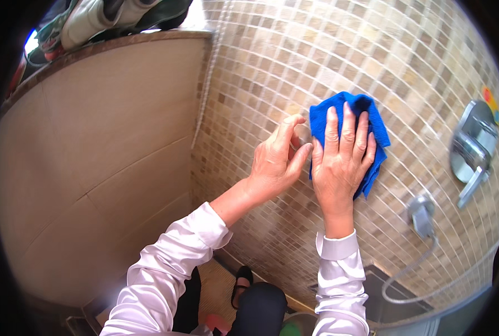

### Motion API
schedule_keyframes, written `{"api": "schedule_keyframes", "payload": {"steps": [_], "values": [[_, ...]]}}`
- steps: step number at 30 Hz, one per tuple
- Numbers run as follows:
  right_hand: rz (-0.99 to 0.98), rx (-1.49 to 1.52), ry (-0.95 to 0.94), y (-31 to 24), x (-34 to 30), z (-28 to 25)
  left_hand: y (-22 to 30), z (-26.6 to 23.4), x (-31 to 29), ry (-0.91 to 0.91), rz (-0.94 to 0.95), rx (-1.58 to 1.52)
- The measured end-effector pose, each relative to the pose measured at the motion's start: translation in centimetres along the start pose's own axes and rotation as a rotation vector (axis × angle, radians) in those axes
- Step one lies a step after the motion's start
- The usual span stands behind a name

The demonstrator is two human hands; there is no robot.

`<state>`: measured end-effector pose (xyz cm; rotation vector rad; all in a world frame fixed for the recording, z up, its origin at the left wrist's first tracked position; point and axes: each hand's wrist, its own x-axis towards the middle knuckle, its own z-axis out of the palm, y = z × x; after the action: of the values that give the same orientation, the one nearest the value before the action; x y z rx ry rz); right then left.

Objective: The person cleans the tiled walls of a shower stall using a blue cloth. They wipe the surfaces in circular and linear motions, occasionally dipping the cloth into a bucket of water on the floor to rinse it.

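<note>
A blue cleaning cloth (379, 126) is pressed against the beige mosaic-tiled wall (272, 61), bunched into a fold at its top edge. Over it lies my right hand (344, 148), fingers slightly spread, holding the cloth to the tiles. Just to the left, my left hand (274, 157) is raised close to the wall, its thumb and forefinger apart in a loose curve beside the cloth's left edge. I see no object held in it, though its other fingers are partly hidden.
At right, a chrome shower mixer (472, 148) is mounted on the wall. Below it a grey hose (409, 299) hangs from a wall outlet (422, 215). On the left stands a beige tiled partition (120, 117) with shoes (87, 25) on its ledge. A beaded cord (207, 84) hangs in the corner.
</note>
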<state>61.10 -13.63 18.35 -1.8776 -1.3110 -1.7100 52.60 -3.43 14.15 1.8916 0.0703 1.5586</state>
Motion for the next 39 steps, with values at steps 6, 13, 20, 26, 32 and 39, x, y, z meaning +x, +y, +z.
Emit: {"api": "schedule_keyframes", "payload": {"steps": [6,13,20,26,32,39], "values": [[0.146,-0.205,0.172,5.1,-1.0,-2.3,4.4,3.7,0.2,-0.059,0.184,0.207],[0.016,-0.151,0.13,4.8,-4.2,-1.2,5.1,4.5,-2.7,-0.14,0.044,0.237],[-0.003,-0.255,0.083,4.9,-3.9,-1.7,7.8,3.7,-2.6,-0.092,0.181,0.158],[0.001,-0.312,0.061,4.2,-3.7,-2.3,7.9,4.2,-3.7,-0.063,0.229,0.117],[-0.017,0.02,-0.14,5.5,-4.7,-3.8,8.3,5.5,-4.5,-0.026,0.207,0.214],[-0.006,-0.095,-0.065,9.0,-4.8,-5.8,8.7,9.2,-5.8,-0.087,0.162,0.257]]}}
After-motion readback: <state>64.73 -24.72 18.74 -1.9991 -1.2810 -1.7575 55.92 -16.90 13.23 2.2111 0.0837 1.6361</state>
